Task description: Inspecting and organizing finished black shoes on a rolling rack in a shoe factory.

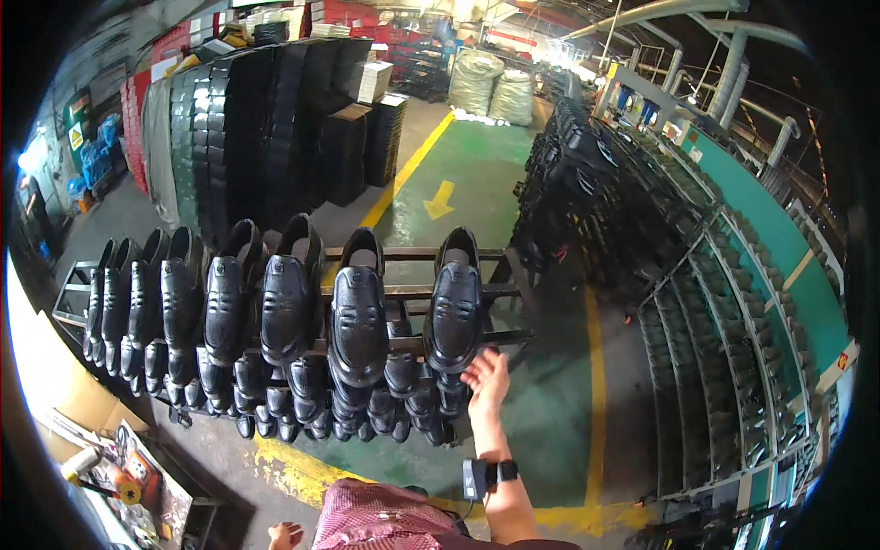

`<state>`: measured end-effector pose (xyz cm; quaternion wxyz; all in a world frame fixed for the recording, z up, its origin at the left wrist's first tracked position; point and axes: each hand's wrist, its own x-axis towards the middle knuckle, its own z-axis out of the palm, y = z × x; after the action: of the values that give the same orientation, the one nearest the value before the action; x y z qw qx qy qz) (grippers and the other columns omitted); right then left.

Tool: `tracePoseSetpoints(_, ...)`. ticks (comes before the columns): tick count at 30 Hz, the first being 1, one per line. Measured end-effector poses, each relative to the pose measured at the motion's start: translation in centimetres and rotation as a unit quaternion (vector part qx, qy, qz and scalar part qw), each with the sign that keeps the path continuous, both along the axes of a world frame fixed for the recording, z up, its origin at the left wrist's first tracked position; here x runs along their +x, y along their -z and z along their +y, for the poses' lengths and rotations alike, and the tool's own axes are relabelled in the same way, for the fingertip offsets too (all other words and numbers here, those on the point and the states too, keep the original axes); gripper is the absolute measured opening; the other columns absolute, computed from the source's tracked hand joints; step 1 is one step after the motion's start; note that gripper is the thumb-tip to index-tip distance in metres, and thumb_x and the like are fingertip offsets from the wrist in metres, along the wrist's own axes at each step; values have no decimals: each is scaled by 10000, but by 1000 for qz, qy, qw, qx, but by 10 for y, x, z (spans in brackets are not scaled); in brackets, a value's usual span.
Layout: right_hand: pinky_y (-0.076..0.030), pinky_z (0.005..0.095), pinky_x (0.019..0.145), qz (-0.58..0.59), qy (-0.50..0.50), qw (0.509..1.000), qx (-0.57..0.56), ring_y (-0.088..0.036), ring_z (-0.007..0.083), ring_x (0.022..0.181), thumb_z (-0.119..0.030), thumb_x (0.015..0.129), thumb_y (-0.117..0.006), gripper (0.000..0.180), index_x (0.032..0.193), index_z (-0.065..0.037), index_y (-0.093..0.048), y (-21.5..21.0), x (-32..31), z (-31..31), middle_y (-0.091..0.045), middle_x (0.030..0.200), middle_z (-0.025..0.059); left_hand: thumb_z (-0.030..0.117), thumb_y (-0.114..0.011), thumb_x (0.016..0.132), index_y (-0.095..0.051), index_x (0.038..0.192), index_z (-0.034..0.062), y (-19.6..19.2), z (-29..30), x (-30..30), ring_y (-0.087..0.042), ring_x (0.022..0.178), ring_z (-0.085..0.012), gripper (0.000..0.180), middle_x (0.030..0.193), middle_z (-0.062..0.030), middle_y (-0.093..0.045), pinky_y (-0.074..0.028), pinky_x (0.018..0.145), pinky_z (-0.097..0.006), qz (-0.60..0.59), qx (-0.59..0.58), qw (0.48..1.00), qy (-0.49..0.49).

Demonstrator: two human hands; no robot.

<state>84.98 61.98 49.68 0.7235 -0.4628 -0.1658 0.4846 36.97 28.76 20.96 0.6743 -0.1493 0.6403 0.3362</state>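
My right hand [489, 378] is raised beside the toe of the rightmost black slip-on shoe [455, 307] on a metal rack [500, 291]. Its fingers are apart with nothing in them; I cannot tell whether they touch the shoe. Another black shoe [357, 321] stands just left of that one, and several more line the top tier, toes toward me. Further shoes fill the tiers below. Low at the bottom edge, well away from the rack, my left hand [286, 534] is partly in view, empty, with fingers spread.
A cluttered workbench [170, 500] stands at lower left. Tall shelving full of shoes [724, 339] runs along the right. Stacked dark boxes [275, 128] rise behind the rack. A green walkway with a yellow arrow [440, 201] leads toward bulging sacks [477, 81].
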Motion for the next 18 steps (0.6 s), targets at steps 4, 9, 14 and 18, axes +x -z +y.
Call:
tracePoseSetpoints(4,-485,275,522,-49,-182,972,-137,-615,175,620,-446,905,-434,444,1029,-28,-520,70,-4,-59,-656,836,142,286,-359,890,-501,935,74,18,-23,6,-603,711,-278,259,889,-118,-628,-484,544,-346,228,-15,958,-176)
tracePoseSetpoints(9,-488,263,542,-58,-349,900,-255,-623,150,625,-359,887,-493,318,1007,-72,-559,143,-25,-131,-675,831,115,170,-362,899,-477,995,13,-20,11,43,-624,569,-283,218,820,-163,-641,-481,414,-332,189,72,978,-59)
tracePoseSetpoints(14,-491,259,568,1,-416,865,-281,-617,144,647,-310,904,-484,290,1050,-67,-541,179,-40,-175,-671,877,109,168,-379,904,-499,1072,-32,-57,46,70,-650,595,-280,288,840,-180,-653,-499,429,-319,230,108,966,35)
tracePoseSetpoints(18,-498,275,582,40,-413,852,-320,-609,148,675,-278,916,-471,269,1063,-62,-535,194,-35,-182,-665,903,120,157,-384,904,-517,1078,-27,-48,54,80,-654,580,-281,287,854,-193,-660,-504,424,-319,238,93,961,110)
